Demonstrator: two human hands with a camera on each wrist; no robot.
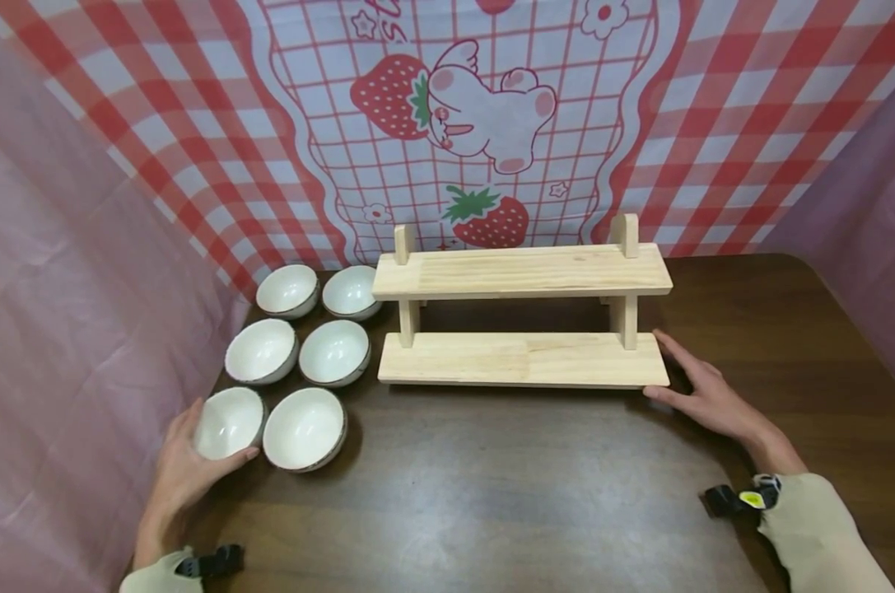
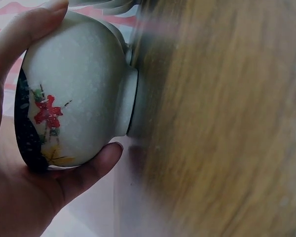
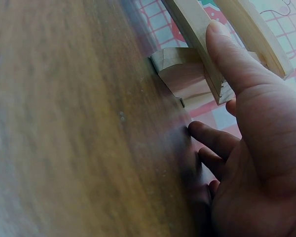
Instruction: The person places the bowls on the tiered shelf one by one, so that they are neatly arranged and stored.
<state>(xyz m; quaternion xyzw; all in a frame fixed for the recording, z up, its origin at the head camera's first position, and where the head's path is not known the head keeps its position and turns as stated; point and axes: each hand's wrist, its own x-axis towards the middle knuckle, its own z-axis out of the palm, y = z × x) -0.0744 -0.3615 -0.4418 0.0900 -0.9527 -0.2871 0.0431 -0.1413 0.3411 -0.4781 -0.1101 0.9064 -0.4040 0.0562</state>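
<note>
At the near left, my left hand point(image 1: 179, 469) grips a small white bowl point(image 1: 230, 422) by its sides, thumb and fingers on opposite sides. The left wrist view shows that bowl's outer wall point(image 2: 89, 84), with a red painted flower and a dark rim band. My right hand point(image 1: 714, 403) holds the right end of the lower board of a two-tier wooden rack point(image 1: 524, 360). Its thumb point(image 3: 237, 59) lies along the board's front edge, and the index finger reaches the back corner. The other fingers are loosely bent beside the tabletop in the right wrist view.
Several more white bowls stand beside and behind the held one, among them a near bowl point(image 1: 305, 428) and a back bowl point(image 1: 287, 291). The brown table point(image 1: 454, 494) meets a red checked cloth point(image 1: 217, 123) behind and a pink curtain point(image 1: 84, 288) at left.
</note>
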